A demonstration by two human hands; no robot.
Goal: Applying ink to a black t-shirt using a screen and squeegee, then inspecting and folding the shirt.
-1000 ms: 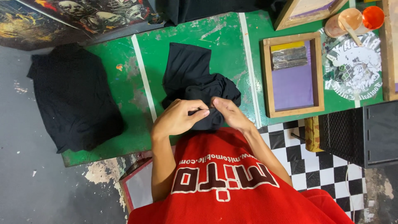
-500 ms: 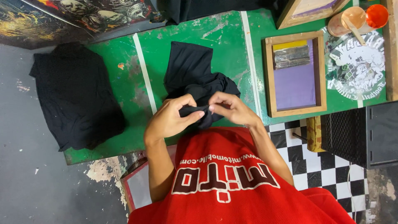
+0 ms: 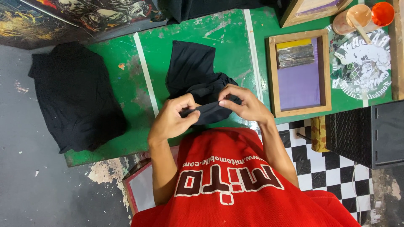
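Green table (image 3: 227, 46), black garments (image 3: 75, 96), wooden frame (image 3: 299, 73)

Black garment (image 3: 198, 80): soft matt cloth, creased. Folded black stack (image 3: 75, 96): same matt cloth. Table (image 3: 227, 38): green paint, scuffed, worn through in patches. Screen frame (image 3: 271, 75): bare wood, smooth purple mesh. Floor (image 3: 42, 189): rough grey concrete. Red shirt (image 3: 235, 185): knit cloth.

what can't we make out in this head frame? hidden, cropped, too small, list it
- Black garment: its near edge is bunched in the left hand and right hand; the fingers cover the pinched spot.
- Near edge of the green table: hidden by the red shirt.
- Stack of black cloth: folds merge, count unreadable.
- Wooden frame: the grey strip inside is too small to identify.
- Cups: cut off by the top edge.
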